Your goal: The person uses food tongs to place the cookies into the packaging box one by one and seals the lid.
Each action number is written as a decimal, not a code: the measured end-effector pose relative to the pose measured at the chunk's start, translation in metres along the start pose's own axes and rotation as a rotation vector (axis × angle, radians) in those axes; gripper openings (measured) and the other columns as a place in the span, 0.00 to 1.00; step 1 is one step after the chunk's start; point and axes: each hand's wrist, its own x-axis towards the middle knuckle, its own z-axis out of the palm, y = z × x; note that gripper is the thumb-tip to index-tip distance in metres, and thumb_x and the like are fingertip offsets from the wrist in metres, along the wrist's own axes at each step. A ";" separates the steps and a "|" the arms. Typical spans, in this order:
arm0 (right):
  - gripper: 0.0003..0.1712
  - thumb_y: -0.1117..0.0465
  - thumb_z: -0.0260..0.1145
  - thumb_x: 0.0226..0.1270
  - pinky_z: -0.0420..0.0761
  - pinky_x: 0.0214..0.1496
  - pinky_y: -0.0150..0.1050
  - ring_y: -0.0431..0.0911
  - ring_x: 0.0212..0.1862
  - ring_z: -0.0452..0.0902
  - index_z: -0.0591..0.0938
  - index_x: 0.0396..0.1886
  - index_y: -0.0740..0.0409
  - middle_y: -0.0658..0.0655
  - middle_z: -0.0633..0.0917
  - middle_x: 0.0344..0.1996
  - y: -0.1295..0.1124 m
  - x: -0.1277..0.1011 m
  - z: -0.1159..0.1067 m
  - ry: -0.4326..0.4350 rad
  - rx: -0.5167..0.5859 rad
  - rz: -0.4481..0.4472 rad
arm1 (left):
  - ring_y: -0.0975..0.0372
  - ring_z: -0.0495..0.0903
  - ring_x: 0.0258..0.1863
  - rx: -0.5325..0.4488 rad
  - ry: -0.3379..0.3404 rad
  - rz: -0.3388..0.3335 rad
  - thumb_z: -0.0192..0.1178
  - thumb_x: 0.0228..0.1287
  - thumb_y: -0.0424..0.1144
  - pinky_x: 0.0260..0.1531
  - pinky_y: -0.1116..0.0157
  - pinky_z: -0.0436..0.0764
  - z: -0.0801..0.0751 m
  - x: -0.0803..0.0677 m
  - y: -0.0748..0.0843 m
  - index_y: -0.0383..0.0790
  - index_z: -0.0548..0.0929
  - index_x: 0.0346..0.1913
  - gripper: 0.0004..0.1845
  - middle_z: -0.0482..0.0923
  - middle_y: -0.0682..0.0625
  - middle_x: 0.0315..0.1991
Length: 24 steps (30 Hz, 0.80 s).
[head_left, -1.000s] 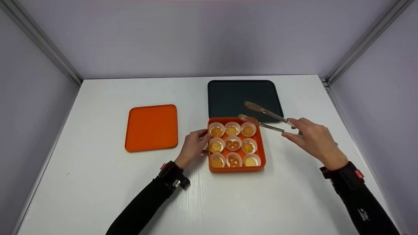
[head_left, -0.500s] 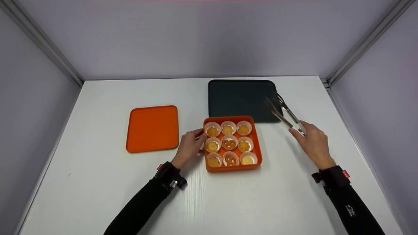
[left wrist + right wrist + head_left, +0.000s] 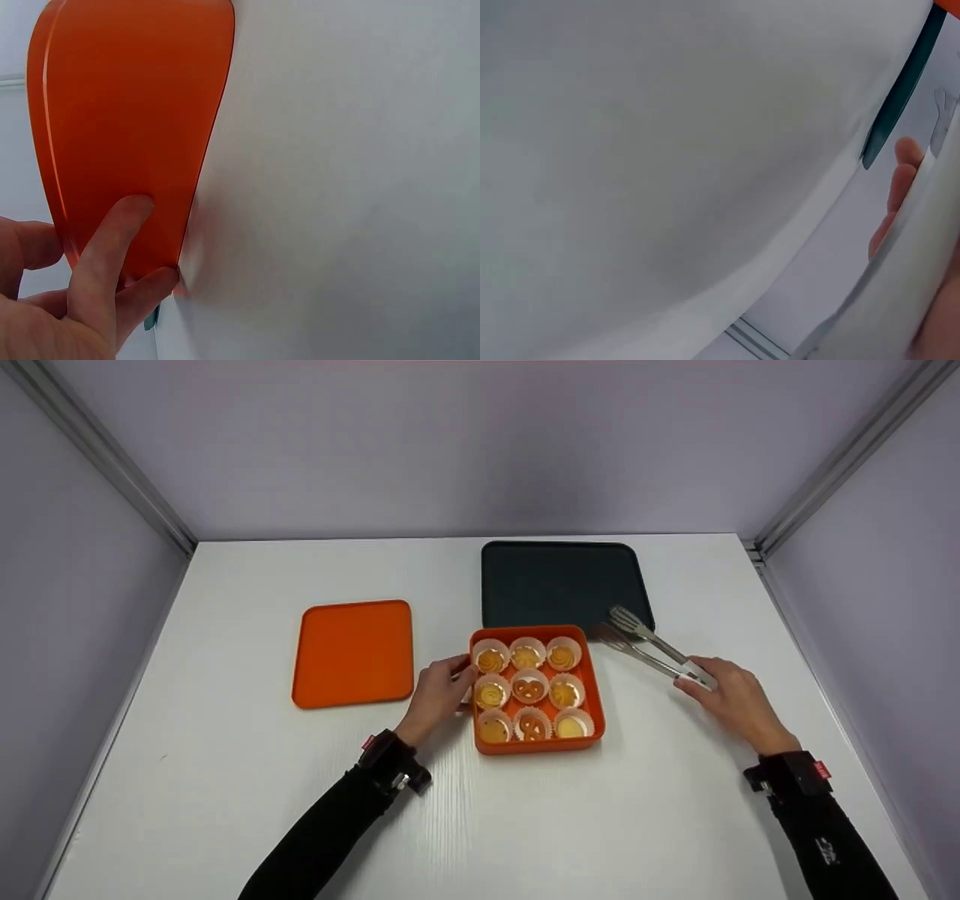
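The left hand (image 3: 439, 697) grips the left side of an orange square box (image 3: 540, 747). In the left wrist view its fingers (image 3: 112, 240) press the box's outer wall (image 3: 131, 112), with one fingertip at the rim. Inside stand several white paper cups (image 3: 527, 646) of cookies, among them swirled yellow ones and a pretzel-shaped cookie (image 3: 531, 727). To the right, the right hand (image 3: 731, 701) holds metal tongs (image 3: 660, 645) by their white handle part. The tongs' two heads are apart, just beyond the box's right back corner, with nothing between them.
A dark green tray (image 3: 559, 585) lies behind the box, near the table's back edge. An orange square lid or tray (image 3: 354, 652) lies flat to the left of the left hand. Pale walls enclose the white table (image 3: 225, 795) at the back and sides.
The tongs have moved from over the box's back right to its right side, swinging and lowering with the right hand. The box has shifted slightly left under the left hand.
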 end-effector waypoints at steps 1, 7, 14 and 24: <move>0.33 0.50 0.73 0.70 0.77 0.58 0.67 0.69 0.58 0.78 0.80 0.63 0.70 0.73 0.84 0.55 0.002 -0.002 -0.002 -0.019 0.001 -0.002 | 0.53 0.81 0.61 0.000 -0.002 0.001 0.55 0.80 0.42 0.37 0.62 0.90 0.000 0.000 0.000 0.33 0.75 0.72 0.25 0.80 0.41 0.64; 0.32 0.50 0.75 0.67 0.77 0.59 0.64 0.67 0.59 0.78 0.82 0.62 0.68 0.70 0.84 0.55 0.011 -0.012 -0.006 -0.110 -0.013 0.000 | 0.51 0.81 0.62 -0.016 -0.005 0.016 0.55 0.79 0.41 0.37 0.61 0.90 0.000 -0.001 0.000 0.32 0.74 0.72 0.25 0.79 0.40 0.65; 0.30 0.53 0.78 0.64 0.78 0.53 0.58 0.61 0.53 0.80 0.83 0.59 0.69 0.66 0.86 0.50 0.011 -0.013 -0.002 -0.106 -0.033 -0.040 | 0.52 0.81 0.61 -0.023 -0.015 -0.001 0.55 0.79 0.41 0.36 0.62 0.90 0.000 0.000 -0.001 0.33 0.73 0.73 0.26 0.79 0.40 0.65; 0.30 0.51 0.77 0.65 0.81 0.54 0.58 0.60 0.51 0.80 0.84 0.58 0.69 0.65 0.84 0.49 0.008 -0.009 0.000 -0.169 -0.082 -0.038 | 0.52 0.82 0.61 0.032 0.010 0.083 0.55 0.80 0.40 0.38 0.62 0.90 0.000 -0.001 -0.002 0.31 0.75 0.71 0.24 0.81 0.40 0.63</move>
